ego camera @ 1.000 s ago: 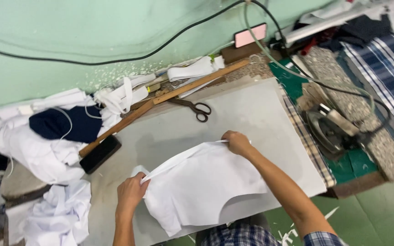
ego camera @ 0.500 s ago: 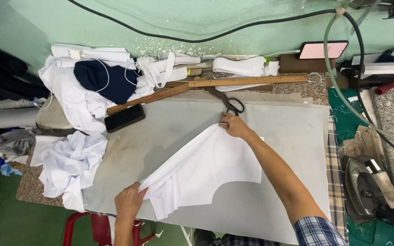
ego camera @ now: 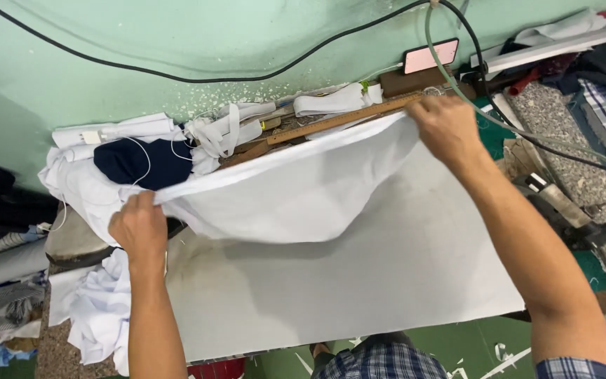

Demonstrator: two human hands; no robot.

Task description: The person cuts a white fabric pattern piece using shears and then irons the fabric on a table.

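Cloth: white fabric panel (ego camera: 296, 193), frame centre, lifted above grey pad (ego camera: 387, 281).
L hand (ego camera: 138, 228): pinching left corner.
R hand (ego camera: 447, 126): pinching upper-right corner.
Risk: sagging edge may snag wooden ruler (ego camera: 345, 121), creasing panel.

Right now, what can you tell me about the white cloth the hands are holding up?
The white cloth looks like thin, plain fabric with no pattern. It is stretched in the air over the grey table, sagging in a curve below its tight top edge. The left hand pinches one end, the right hand the other. It casts a soft shadow underneath.
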